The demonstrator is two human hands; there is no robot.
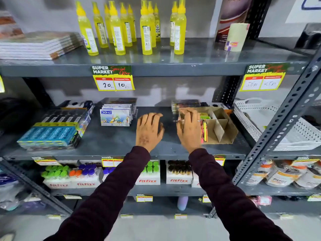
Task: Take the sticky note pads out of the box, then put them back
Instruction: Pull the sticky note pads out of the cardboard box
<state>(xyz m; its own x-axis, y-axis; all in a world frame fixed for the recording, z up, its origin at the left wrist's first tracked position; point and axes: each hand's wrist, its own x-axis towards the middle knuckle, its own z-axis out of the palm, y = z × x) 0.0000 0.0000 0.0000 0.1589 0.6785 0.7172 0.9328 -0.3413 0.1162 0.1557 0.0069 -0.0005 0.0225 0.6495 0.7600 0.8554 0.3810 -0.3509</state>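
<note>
A brown cardboard box [225, 131] with divider walls stands on the middle shelf [112, 141], right of centre. Neon pink, yellow and orange sticky note pads [203, 131] stand on edge in its left compartment, and a green and yellow pad [205, 117] shows behind them. My right hand [189, 129] lies against the box's left side, its slightly blurred fingers curled around the pads. The other compartments look empty. My left hand [149, 130] rests palm down on the bare shelf left of the box, fingers bent, holding nothing.
Crayon boxes [115, 117] and blue packs [50, 134] sit left on the same shelf. A white perforated basket [271, 122] stands to the right behind a slanted steel upright [284, 108]. Yellow glue bottles [147, 28] line the shelf above. Bottle cartons [178, 173] fill the shelf below.
</note>
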